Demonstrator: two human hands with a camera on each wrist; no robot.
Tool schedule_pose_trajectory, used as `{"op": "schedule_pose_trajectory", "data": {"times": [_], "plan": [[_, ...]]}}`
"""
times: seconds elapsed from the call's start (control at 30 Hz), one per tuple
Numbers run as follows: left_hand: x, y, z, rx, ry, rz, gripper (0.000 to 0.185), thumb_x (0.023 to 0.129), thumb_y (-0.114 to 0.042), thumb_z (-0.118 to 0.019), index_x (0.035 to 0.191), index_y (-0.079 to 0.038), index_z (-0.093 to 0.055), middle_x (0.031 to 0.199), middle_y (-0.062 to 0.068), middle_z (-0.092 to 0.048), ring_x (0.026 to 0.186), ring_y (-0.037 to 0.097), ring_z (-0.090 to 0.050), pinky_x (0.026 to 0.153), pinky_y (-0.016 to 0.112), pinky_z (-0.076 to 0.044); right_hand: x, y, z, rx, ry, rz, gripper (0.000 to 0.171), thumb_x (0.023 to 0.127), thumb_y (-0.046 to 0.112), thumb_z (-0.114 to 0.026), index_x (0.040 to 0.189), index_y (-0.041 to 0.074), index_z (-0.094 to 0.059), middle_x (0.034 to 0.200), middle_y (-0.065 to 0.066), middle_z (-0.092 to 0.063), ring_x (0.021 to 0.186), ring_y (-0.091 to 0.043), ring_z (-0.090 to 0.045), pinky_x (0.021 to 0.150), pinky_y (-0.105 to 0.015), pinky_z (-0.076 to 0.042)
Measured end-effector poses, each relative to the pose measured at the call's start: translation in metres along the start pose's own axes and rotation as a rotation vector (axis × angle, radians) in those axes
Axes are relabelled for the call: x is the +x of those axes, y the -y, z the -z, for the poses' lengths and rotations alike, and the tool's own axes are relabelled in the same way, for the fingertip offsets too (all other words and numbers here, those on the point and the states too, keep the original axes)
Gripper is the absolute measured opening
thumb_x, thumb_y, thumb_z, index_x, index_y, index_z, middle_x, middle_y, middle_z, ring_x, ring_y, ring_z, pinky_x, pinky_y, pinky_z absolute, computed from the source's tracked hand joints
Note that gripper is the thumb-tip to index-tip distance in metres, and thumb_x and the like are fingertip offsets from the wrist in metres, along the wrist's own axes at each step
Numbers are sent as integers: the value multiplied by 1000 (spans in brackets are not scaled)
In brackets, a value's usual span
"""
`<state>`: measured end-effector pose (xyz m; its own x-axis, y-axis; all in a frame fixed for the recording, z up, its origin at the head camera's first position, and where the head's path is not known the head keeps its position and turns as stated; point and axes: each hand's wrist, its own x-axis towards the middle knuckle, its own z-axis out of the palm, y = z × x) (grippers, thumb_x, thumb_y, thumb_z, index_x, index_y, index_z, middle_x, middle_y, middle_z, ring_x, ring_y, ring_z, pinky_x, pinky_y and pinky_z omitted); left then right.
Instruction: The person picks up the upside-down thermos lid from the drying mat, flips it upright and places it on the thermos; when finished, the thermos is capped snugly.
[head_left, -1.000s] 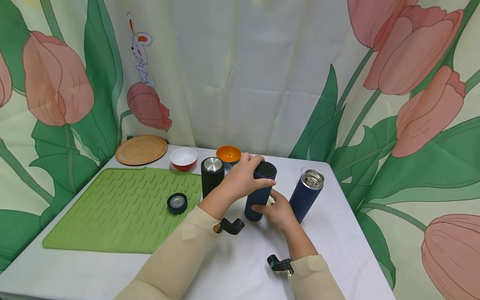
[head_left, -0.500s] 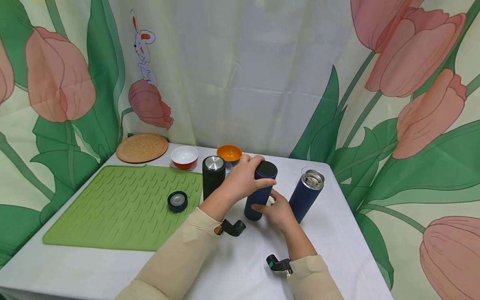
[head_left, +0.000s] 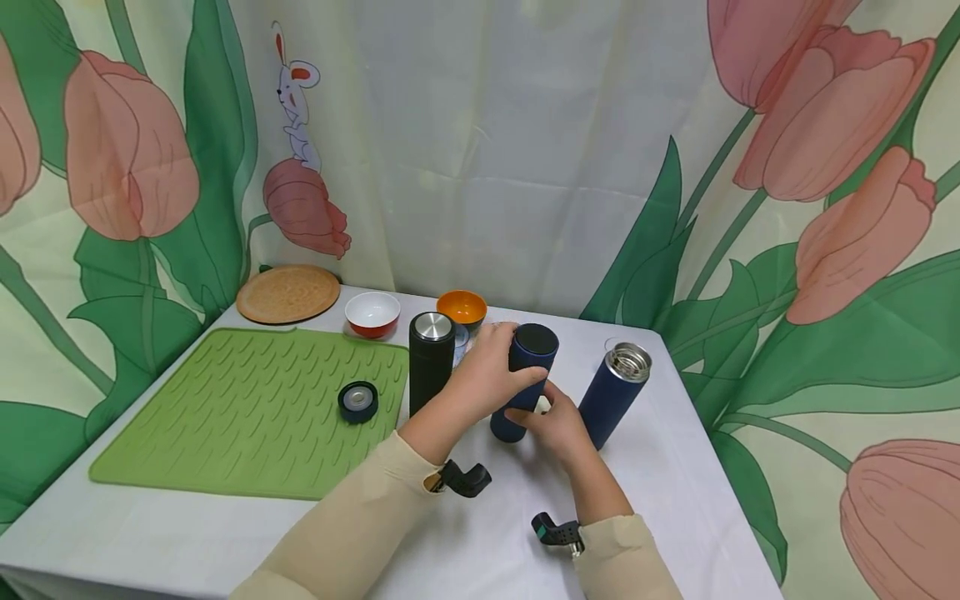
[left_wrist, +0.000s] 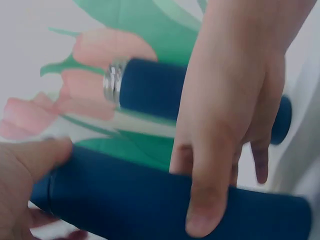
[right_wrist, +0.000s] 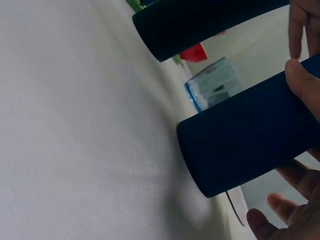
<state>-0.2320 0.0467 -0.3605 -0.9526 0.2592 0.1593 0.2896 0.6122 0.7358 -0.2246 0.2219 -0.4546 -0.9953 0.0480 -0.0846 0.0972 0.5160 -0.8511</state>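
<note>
A dark blue thermos (head_left: 534, 357) with a black-topped lid stands upright between my hands in the head view. My left hand (head_left: 486, 377) grips it around the top, thumb along the near side of the lid. Lower on the body, my right hand (head_left: 557, 423) holds it between thumb and fingers. The left wrist view shows the right thumb lying across the blue thermos (left_wrist: 130, 190). A second blue thermos (head_left: 611, 396), lidless with a steel mouth, stands just right of my right hand. To the left is a black thermos (head_left: 429, 367) with a steel-topped lid.
A black lid (head_left: 357, 402) lies upside down on the green mat (head_left: 232, 417). Behind are a round wooden board (head_left: 288, 294), a red-and-white bowl (head_left: 372, 313) and an orange bowl (head_left: 462, 307). A clear container (right_wrist: 215, 85) stands behind the held thermos.
My left hand has turned and dropped slightly at the thermos's top, baring more of the lid. My right hand keeps its hold. The head view has shifted a little.
</note>
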Motion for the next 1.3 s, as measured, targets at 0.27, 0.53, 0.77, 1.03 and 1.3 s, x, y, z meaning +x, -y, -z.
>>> {"op": "schedule_pose_trajectory", "data": {"times": [0.27,0.53,0.77,1.03,1.3], "plan": [[-55,14,10,75,60,72,63,99,-52,-70,149,-15,-58,142,11,-64,116,28,-69,96,49,-59,-9,-3,-7,-28,15,-36,83,89,55,-82,158,22,-50,163,-16,-50,157,-43,-38,123,-72,-29],[-97,51,51,137,-69,7,27,98,-41,-74,116,-20,-76,90,-8,-69,77,9,-59,70,30,-50,-30,5,0,-222,29,-34,76,96,45,-76,155,4,-50,150,-22,-61,144,-47,-52,116,-67,-42],[-94,110,110,244,-150,146,51,100,-48,-69,135,-11,-69,125,14,-69,106,32,-69,85,49,-58,-58,15,18,-359,70,-47,63,98,42,-74,148,7,-60,140,-19,-68,137,-44,-59,108,-65,-50],[-71,179,129,415,2,274,108,82,-67,-82,155,4,-47,157,38,-35,140,64,-34,102,78,-43,-72,22,25,-331,76,-20,70,96,51,-74,151,11,-58,146,-20,-65,141,-47,-55,107,-68,-49],[-64,207,116,507,110,278,90,77,-59,-90,139,2,-66,149,36,-47,135,65,-39,98,77,-46,-75,23,25,-317,74,-19,66,97,49,-75,149,12,-59,144,-18,-66,140,-46,-56,106,-67,-51]]}}
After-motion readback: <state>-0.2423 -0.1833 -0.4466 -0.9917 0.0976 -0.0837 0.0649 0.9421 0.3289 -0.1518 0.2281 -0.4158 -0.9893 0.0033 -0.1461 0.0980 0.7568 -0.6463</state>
